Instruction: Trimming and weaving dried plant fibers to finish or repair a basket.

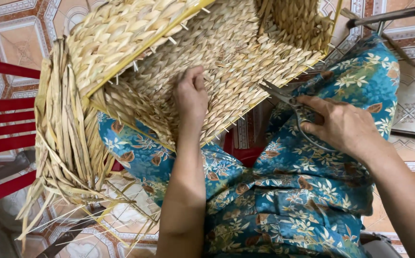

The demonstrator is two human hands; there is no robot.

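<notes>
A large rectangular basket woven of pale straw-coloured plaited fibre over a yellow frame [236, 57] lies tipped across the person's lap, its woven base facing up toward the camera and its far side running out of the top of the view. The left hand [190, 98] lies palm down on that woven surface near the lower edge, fingers curled lightly and pressing the weave, gripping nothing. The right hand [343, 126] is closed round the handles of a pair of metal scissors [288, 102], fingers through the loops; the blades point left and the tips sit at the basket's lower right edge, among short pale fibre ends that stick out along the rim. How far the blades are parted cannot be told. Under the basket the lap is covered by blue cloth printed with white flowers and brown leaves [293, 191]. To the left, a bundle of loose dried straw strands [66, 143] hangs from the basket's side and fans out toward the floor. Behind it are the red slats of a chair [4, 124]. The floor is patterned tile in orange, white and brown [16, 38], and a dark metal bar [389, 16] crosses the upper right corner.
</notes>
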